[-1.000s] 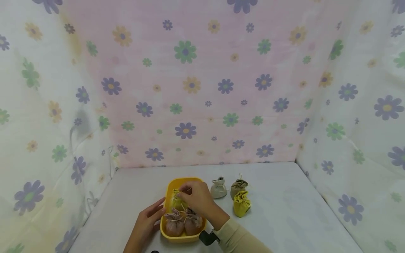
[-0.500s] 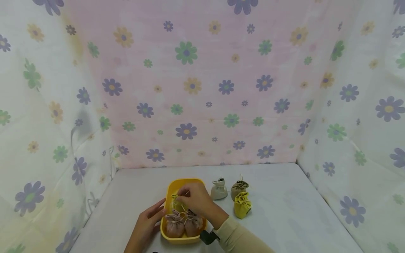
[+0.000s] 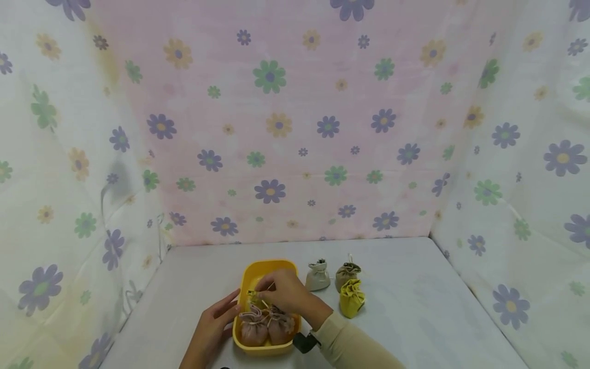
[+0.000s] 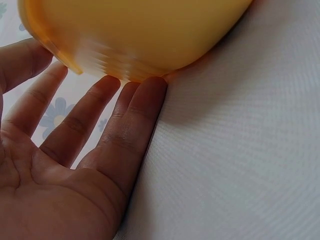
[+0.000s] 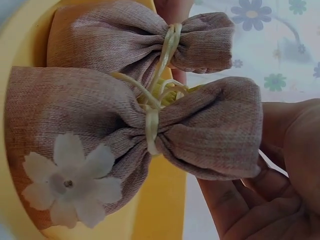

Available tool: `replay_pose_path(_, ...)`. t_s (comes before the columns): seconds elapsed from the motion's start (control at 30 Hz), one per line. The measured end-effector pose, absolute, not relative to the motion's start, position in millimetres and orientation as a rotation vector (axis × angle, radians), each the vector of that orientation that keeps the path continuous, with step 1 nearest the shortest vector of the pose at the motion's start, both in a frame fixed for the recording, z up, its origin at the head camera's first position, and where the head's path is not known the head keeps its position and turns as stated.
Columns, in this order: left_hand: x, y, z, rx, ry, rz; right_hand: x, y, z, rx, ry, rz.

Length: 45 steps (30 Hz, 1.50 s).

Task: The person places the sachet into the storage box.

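Observation:
In the head view a yellow drawstring pouch [image 3: 254, 300] is inside a yellow plastic tub [image 3: 259, 271]. My right hand [image 3: 287, 293] reaches over the tub and pinches the pouch near its gathered neck. Two mauve pouches, one [image 3: 253, 334] on the left and one [image 3: 281, 328] on the right, fill the tub's near end. The right wrist view shows a white fabric flower [image 5: 70, 182] on the nearer mauve pouch; the yellow one is mostly hidden behind them. My left hand [image 3: 213, 323] touches the tub's left side, its extended fingertips against the wall in the left wrist view.
Right of the tub, a pale grey pouch [image 3: 318, 275], a brown pouch [image 3: 346, 275] and another yellow pouch [image 3: 352, 299] stand on the white tabletop [image 3: 405, 307]. A flower-patterned curtain [image 3: 299, 169] encloses the back and sides.
The right hand has sunk slightly toward the tub's near end, and the yellow pouch's top has shifted down and a little left with it. The left hand stays at the tub's side.

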<state>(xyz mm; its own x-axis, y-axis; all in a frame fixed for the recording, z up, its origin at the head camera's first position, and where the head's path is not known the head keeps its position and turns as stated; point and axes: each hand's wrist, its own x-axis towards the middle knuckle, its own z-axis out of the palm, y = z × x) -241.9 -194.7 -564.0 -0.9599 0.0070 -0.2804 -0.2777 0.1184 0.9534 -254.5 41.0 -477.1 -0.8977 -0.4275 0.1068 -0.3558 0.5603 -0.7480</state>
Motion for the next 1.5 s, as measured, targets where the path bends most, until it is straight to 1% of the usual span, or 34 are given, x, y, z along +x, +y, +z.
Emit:
replay_pose_path(0.23, -241, -195, -565, -0.289, 2.157, 1.941, -253, 44, -481, -0.694, 2.69, -1.282)
replay_pose_path(0.53, -241, -195, -565, -0.293, 2.167, 1.938, -247, 55, -480, -0.633, 2.67, -1.344)
replay_pose_path(0.77, -241, -194, -567, -0.29, 2.135, 1.951, -233, 81, -479, -0.683, 2.722, -1.473)
replay_pose_path(1.0, -240, -193, -569, -0.296, 2.144, 1.946, -215, 112, -480, -0.669, 3.076, -1.439)
replay_pose_path(1.17, -239, -194, -571, -0.284, 2.133, 1.95, -203, 134, -483, -0.606, 3.328, -1.356)
replay_pose_path(1.3, -241, -194, -569, -0.279, 2.137, 1.953, -200, 148, -484, -0.527, 3.463, -1.274)
replay_pose_path(1.5, -243, -194, -567, -0.297, 2.145, 1.957, -200, 166, -493, -0.281, 3.587, -1.202)
